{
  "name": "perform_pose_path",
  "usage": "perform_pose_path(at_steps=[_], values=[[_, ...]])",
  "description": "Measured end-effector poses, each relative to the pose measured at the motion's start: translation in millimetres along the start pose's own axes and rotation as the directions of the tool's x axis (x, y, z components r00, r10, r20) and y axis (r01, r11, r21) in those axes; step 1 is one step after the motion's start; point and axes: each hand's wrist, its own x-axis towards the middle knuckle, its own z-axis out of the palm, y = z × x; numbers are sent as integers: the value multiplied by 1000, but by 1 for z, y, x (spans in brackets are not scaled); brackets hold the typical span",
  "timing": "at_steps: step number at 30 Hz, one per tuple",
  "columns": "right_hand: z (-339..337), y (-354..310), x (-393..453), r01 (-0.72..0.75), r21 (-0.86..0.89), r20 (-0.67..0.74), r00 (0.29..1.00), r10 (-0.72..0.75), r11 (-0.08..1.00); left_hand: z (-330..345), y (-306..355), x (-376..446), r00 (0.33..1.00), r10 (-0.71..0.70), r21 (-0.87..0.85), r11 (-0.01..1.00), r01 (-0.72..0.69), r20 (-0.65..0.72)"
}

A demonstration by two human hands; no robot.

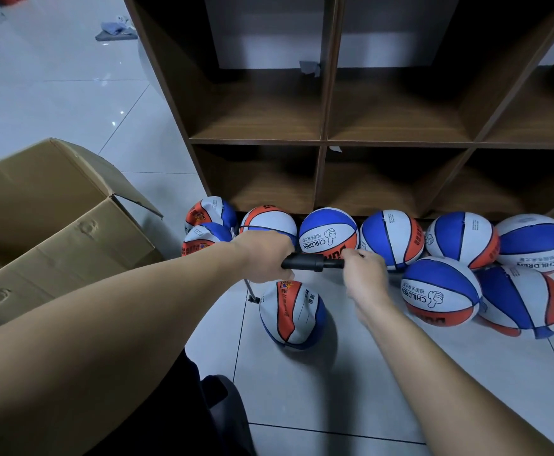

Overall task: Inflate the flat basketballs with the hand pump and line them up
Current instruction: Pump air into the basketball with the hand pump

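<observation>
A black hand pump [312, 262] lies level between my hands. My left hand [264, 256] grips its barrel and my right hand [364, 271] grips the handle end. A thin hose [250, 291] runs down from the pump to a soft red, white and blue basketball [290, 312] on the floor just below. Several round basketballs [328, 232] stand in a row along the foot of the shelf, with two more [440, 292] in front at the right. Two flat balls [208, 225] lie stacked at the row's left end.
A brown wooden cubby shelf [325, 141] rises behind the balls. An open cardboard box [55, 222] stands at the left on the pale tiled floor [351, 390]. Bits of cloth [116, 29] lie on the floor far back left.
</observation>
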Motion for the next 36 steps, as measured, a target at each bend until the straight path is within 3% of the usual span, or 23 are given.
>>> perform_pose_path(at_steps=[6,9,13,28,36], values=[[-30,7,30,-158,125,-78,983,168,980,5,-21,-1,993,-87,-44,995,90,80],[-19,3,18,-83,66,-189,977,94,994,7,-9,-1,996,-65,-2,998,65,54],[-6,1,-1,-10,47,-215,976,20,999,4,0,-3,1000,-25,37,999,26,-4],[29,9,-35,-57,141,-51,997,65,988,3,15,-7,999,52,122,991,-52,3],[22,5,-19,-54,91,27,998,52,994,2,15,-1,999,41,24,999,-41,12]])
